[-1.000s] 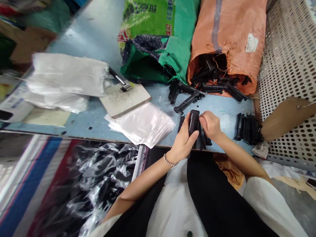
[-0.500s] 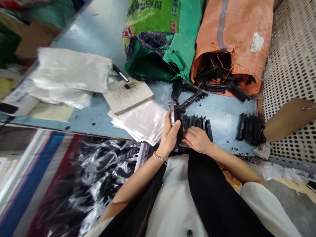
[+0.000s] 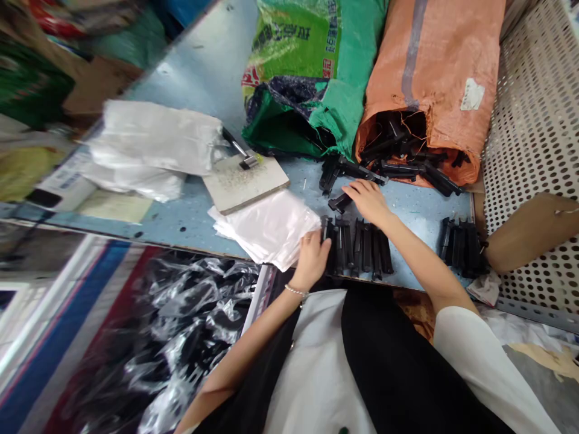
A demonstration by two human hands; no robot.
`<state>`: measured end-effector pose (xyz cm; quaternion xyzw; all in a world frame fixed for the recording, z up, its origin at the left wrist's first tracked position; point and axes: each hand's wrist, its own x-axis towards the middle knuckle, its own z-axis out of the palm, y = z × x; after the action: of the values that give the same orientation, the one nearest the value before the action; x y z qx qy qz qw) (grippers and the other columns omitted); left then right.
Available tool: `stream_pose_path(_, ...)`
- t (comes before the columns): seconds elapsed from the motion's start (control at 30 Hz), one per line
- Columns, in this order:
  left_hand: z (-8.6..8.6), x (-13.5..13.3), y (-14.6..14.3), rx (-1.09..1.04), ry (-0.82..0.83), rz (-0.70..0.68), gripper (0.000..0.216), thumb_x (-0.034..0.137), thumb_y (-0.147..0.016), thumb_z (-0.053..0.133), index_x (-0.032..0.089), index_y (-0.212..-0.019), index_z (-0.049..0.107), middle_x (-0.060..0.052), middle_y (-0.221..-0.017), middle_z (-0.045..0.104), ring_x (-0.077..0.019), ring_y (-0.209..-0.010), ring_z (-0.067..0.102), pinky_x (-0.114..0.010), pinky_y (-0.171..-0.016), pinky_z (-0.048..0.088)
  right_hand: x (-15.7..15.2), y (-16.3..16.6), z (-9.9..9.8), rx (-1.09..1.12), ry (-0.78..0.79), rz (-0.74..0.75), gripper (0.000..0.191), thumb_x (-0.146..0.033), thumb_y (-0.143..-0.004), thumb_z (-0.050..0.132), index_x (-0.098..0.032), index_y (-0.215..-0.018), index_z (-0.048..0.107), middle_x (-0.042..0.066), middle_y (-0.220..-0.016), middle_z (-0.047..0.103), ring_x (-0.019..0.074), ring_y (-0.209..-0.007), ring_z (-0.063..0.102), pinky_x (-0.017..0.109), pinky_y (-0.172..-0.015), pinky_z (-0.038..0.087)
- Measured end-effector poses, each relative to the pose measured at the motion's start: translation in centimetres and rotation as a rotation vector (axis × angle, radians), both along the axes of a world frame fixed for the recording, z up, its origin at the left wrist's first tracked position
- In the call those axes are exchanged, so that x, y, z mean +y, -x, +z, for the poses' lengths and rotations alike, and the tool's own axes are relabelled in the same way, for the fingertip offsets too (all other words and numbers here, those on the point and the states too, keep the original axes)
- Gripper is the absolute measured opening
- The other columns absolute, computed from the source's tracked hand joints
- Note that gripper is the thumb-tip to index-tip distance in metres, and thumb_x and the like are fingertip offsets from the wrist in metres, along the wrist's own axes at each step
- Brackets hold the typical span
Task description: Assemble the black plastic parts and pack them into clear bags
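My right hand (image 3: 370, 204) reaches forward over a long black part (image 3: 339, 203), with its fingers bent over the part and the thumb hidden. This part lies by a few similar black pieces (image 3: 332, 173) in front of the sacks. My left hand (image 3: 311, 258) rests at the bench's front edge, loosely bent, thumb apart from the fingers. Its thumb is beside the leftmost piece in a row of black parts (image 3: 362, 250), which stand side by side. Under and beside the left fingers is a stack of white plastic bags (image 3: 266, 226).
A green sack (image 3: 348, 114) and an orange sack (image 3: 446, 102) spilling black parts lie behind. A hammer (image 3: 242, 150) rests on a flat board (image 3: 244, 184). More black parts (image 3: 461, 244) stand near the perforated metal panel (image 3: 529, 138). Bagged items (image 3: 194, 313) sit below left.
The black part that both hands held upright is out of them, and the row now reaches further left. My right hand has moved forward to another part; the left has lowered slightly.
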<state>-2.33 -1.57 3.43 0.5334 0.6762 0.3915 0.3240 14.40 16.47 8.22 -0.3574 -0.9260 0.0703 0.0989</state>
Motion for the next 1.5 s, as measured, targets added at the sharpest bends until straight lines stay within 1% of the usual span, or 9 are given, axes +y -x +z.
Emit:
stream_pose_path(0.17,-0.3,0.9,-1.8,0.092,-0.079,-0.029,0.059,0.049,-0.1,0.049,0.013,-0.146,0.048,-0.026,-0.145,0.05,-0.0378,-0.143,0.044,-0.066,-0.12,0.029,3.2,-1.4,1.4,0.237,0.153,-0.046,0.031,-0.025,-0.102,0.053,-0.022,-0.129,0.068,0.012,-0.124,0.07,0.03,-0.118,0.057,0.05,-0.105,0.04)
stream_pose_path(0.27,2.4,2.5,-0.8,-0.138,-0.228,-0.077,0.079,0.065,-0.095,0.052,0.02,-0.158,0.033,-0.022,-0.158,0.04,-0.0355,-0.151,0.036,-0.059,-0.124,0.029,0.0,-1.2,3.6,0.513,0.385,0.075,0.038,-0.044,-0.104,0.051,-0.026,-0.135,0.063,0.007,-0.12,0.07,0.0263,-0.113,0.062,0.044,-0.098,0.05)
stream_pose_path(0.37,5.7,3.6,0.3,-0.501,-0.217,-0.258,0.079,0.073,-0.093,0.049,0.025,-0.155,0.038,-0.015,-0.134,0.065,-0.0325,-0.129,0.062,-0.05,-0.106,0.053,-4.1,-1.1,5.8,0.552,0.458,0.15,0.043,-0.059,-0.103,0.048,-0.027,-0.124,0.068,0.006,-0.113,0.068,0.0252,-0.108,0.062,0.041,-0.089,0.055)
stream_pose_path(0.47,8.3,3.5,0.6,-0.708,-0.022,-0.348,0.062,0.068,-0.095,0.05,0.021,-0.134,0.058,-0.006,-0.081,0.07,-0.0242,-0.074,0.072,-0.039,-0.068,0.061,-6.6,-2.1,7.4,0.557,0.254,0.042,0.043,-0.057,-0.105,0.044,-0.025,-0.121,0.067,0.009,-0.109,0.065,0.0253,-0.104,0.061,0.042,-0.085,0.055)
stream_pose_path(0.53,9.4,3.0,0.4,-0.807,0.063,-0.314,0.05,0.061,-0.092,0.06,0.02,-0.119,0.061,-0.002,-0.075,0.066,-0.0177,-0.059,0.065,-0.032,-0.057,0.056,-6.9,-3.2,7.9,0.54,0.091,-0.01,0.041,-0.055,-0.105,0.043,-0.024,-0.126,0.062,0.01,-0.107,0.064,0.0249,-0.098,0.061,0.042,-0.083,0.054)
stream_pose_path(0.77,10.6,1.4,-1.2,-1.163,0.414,-0.309,0.045,0.05,-0.08,0.074,0.02,-0.103,0.05,0.003,-0.075,0.061,-0.0112,-0.049,0.06,-0.022,-0.043,0.045,-5.1,-4.8,8.7,0.125,-0.392,0.366,0.023,-0.041,-0.106,0.05,-0.025,-0.107,0.067,0.005,-0.092,0.068,0.0215,-0.083,0.058,0.037,-0.07,0.044)
stream_pose_path(1.0,11.6,1.1,-2.1,-1.334,0.506,-0.326,0.057,0.058,-0.074,0.079,0.019,-0.103,0.049,0.002,-0.071,0.063,-0.0123,-0.044,0.06,-0.022,-0.039,0.043,-4.1,-5.0,8.1,0.252,-0.649,0.492,0.022,-0.036,-0.104,0.057,-0.018,-0.112,0.065,0.006,-0.091,0.068,0.0215,-0.082,0.056,0.035,-0.07,0.044)
stream_pose_path(1.27,11.1,2.0,-4.0,-1.283,0.294,-0.06,0.051,0.057,-0.076,0.077,0.02,-0.099,0.05,0.004,-0.07,0.062,-0.0119,-0.049,0.06,-0.022,-0.045,0.046,-5.3,-3.3,5.8,0.468,-0.367,0.073,0.035,-0.047,-0.108,0.039,-0.021,-0.109,0.062,0.008,-0.094,0.065,0.0239,-0.087,0.058,0.04,-0.078,0.049)
stream_pose_path(1.5,10.0,2.3,-3.2,-1.077,0.086,0.087,0.035,0.051,-0.087,0.068,0.02,-0.099,0.056,0.003,-0.073,0.06,-0.0107,-0.062,0.058,-0.024,-0.06,0.05,-13.7,-1.4,4.3,0.357,-0.124,0.164,0.043,-0.046,-0.108,0.038,-0.021,-0.083,0.063,0.007,-0.081,0.064,0.0213,-0.077,0.056,0.036,-0.072,0.042)
